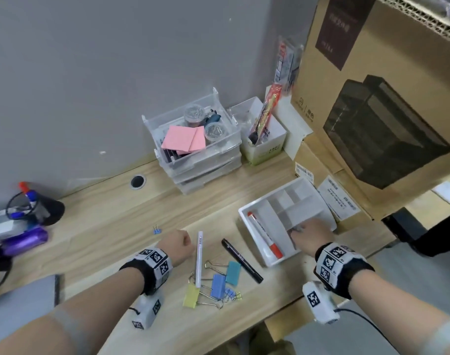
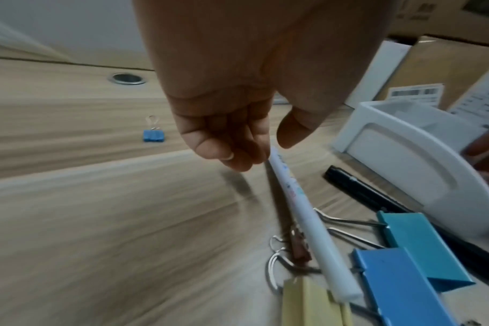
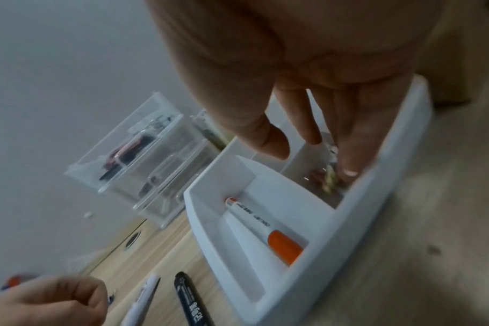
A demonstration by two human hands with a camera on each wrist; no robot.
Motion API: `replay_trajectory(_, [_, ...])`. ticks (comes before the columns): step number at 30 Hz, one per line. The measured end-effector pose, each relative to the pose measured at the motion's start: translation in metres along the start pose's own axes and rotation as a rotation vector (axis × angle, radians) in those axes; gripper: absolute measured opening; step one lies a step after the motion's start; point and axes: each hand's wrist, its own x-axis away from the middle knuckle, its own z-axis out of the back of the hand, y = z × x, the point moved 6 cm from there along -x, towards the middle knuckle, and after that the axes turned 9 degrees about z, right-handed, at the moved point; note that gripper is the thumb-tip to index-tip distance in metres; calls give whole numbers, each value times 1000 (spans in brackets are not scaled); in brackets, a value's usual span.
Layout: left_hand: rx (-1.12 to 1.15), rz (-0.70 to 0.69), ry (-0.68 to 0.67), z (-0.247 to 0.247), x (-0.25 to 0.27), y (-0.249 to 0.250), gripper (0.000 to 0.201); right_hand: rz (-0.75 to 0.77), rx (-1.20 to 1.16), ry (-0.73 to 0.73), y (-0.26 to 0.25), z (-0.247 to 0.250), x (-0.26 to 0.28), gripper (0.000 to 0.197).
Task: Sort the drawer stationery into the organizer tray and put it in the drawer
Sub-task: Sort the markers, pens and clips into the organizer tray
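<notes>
Blurred small clips (image 3: 325,180) under right hand (image 1: 311,235)

Both forearms are bare. Each wrist carries a black fabric band (image 1: 344,271) faced with white panels printed in black square fiducial codes — the left band (image 1: 152,265) matches the right. Below each band, at 6 o'clock, hangs a white box-shaped module (image 1: 318,302) bearing the same codes; its left counterpart (image 1: 148,312) is alike. A thin black cable (image 1: 364,320) leaves the right module toward 4 o'clock.
</notes>
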Motion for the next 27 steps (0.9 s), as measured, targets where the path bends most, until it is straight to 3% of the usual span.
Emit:
replay_trajectory(3, [36, 66, -46, -13, 2, -19, 12, 84, 111, 42, -23, 15, 16, 17])
replay_trajectory(6, [47, 108, -107, -26, 7, -16, 26, 321, 85, 96, -65, 13, 34, 8])
replay_trajectory(8, [34, 137, -119, -32, 7, -8, 37, 470, 18, 10, -94, -11, 50, 9])
replay_trajectory(10, [43, 152, -111, -36, 6, -2, 40, 557, 139, -121, -116, -49, 59, 18])
replay_trajectory(12, [66, 173, -111, -40, 6, 0, 38, 550, 336, -209, -126, -88, 60, 31])
replay_trajectory(15, [110, 201, -104, -42, 7, -3, 32, 494, 500, -202, -135, -117, 51, 40])
replay_trajectory(19, [265, 147, -99, -38, 15, -8, 33, 335, 495, -217, -135, -124, 35, 47])
replay_trajectory(22, [432, 82, -159, -37, 20, -12, 25, 365, 511, -166, -141, -123, 30, 40])
replay_trajectory(25, [587, 12, -175, -31, 25, -6, 17, 555, 319, 71, -160, -108, 36, 24])
replay_trajectory(27, [683, -56, -212, -24, 31, 12, 17, 511, -81, 117, -164, -97, 39, 19])
